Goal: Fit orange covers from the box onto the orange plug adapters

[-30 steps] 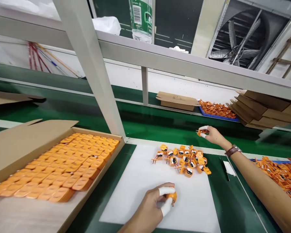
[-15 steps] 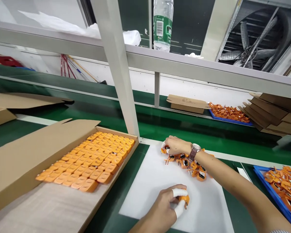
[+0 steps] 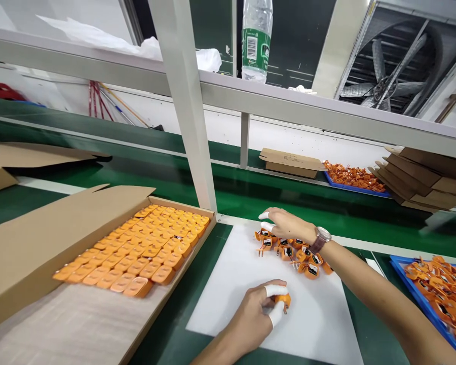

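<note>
My left hand (image 3: pixel 256 314), white covers on its fingertips, is closed on an orange plug housing (image 3: pixel 283 300) low over the white sheet (image 3: pixel 228 299); metal prongs point down from it. Farther back, my right hand (image 3: pixel 283 223) hovers at the edge of a loose group of orange plug housings (image 3: pixel 288 253). Its thumb and finger, also in white covers, are apart with nothing between them. Some of the grouped pieces show dark and white insides and metal prongs. The right wrist wears a watch (image 3: pixel 322 237) and hides part of the group.
On the left, an open cardboard box (image 3: pixel 209 223) holds rows of orange housings. A blue tray (image 3: pixel 410 286) heaped with orange parts stands at right. Behind are a metal post (image 3: pixel 192 116), another blue tray (image 3: pixel 338 186), stacked cardboard (image 3: pixel 433 177) and a bottle (image 3: pixel 256 48) on the rail.
My right hand has let go of an orange housing in the group and lifted, its fingers opening. My left hand keeps its housing, shifted slightly left in the view.
</note>
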`<state>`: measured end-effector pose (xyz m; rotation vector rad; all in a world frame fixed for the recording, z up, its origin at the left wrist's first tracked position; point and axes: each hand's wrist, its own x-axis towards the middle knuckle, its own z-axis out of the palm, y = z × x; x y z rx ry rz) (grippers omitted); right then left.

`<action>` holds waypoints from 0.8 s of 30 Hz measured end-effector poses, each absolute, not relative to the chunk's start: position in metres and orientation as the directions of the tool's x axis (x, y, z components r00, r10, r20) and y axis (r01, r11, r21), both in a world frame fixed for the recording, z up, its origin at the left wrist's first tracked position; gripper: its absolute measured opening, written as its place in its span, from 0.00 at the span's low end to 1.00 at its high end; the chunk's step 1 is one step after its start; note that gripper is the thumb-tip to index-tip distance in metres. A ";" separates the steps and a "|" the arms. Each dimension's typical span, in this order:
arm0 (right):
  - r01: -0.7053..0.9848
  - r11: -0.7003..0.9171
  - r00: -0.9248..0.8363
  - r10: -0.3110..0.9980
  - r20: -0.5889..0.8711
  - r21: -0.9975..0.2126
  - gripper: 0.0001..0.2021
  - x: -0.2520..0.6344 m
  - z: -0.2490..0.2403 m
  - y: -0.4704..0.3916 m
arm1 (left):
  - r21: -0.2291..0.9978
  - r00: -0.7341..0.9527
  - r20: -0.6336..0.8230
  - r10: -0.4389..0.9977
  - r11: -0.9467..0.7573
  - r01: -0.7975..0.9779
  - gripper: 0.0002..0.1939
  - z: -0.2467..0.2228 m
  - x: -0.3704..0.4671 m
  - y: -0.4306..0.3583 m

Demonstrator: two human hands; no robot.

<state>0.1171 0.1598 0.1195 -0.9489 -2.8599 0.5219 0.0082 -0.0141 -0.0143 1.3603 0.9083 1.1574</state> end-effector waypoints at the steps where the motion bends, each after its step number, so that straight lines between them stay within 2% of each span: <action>1: 0.537 0.743 -0.800 0.599 0.040 -0.400 0.14 0.126 0.124 0.149 | 0.989 0.216 0.132 0.967 -0.113 -0.098 0.10 -0.014 0.007 -0.013; 4: 0.446 0.669 -0.759 0.635 0.146 -0.595 0.16 0.158 0.126 0.108 | 0.988 0.151 0.074 0.986 -0.052 -0.143 0.13 -0.012 0.003 -0.012; 9: 0.437 0.454 -0.696 0.718 0.028 -0.776 0.18 0.203 0.085 0.048 | 0.975 0.138 -0.003 0.990 0.034 -0.221 0.15 -0.004 -0.001 -0.013; 13: 0.344 0.256 -0.643 0.765 -0.029 -0.903 0.18 0.214 0.044 0.028 | 0.967 0.177 -0.033 0.984 0.077 -0.244 0.17 -0.003 0.001 -0.015; 18: 0.183 0.107 -0.598 0.801 -0.025 -0.977 0.22 0.213 0.014 0.023 | 0.972 0.231 -0.049 0.972 0.099 -0.211 0.19 -0.005 0.004 -0.017; 24: 0.100 0.011 -0.520 0.853 -0.043 -0.995 0.22 0.210 -0.015 0.013 | 0.979 0.260 -0.070 0.963 0.116 -0.166 0.17 -0.007 0.009 -0.018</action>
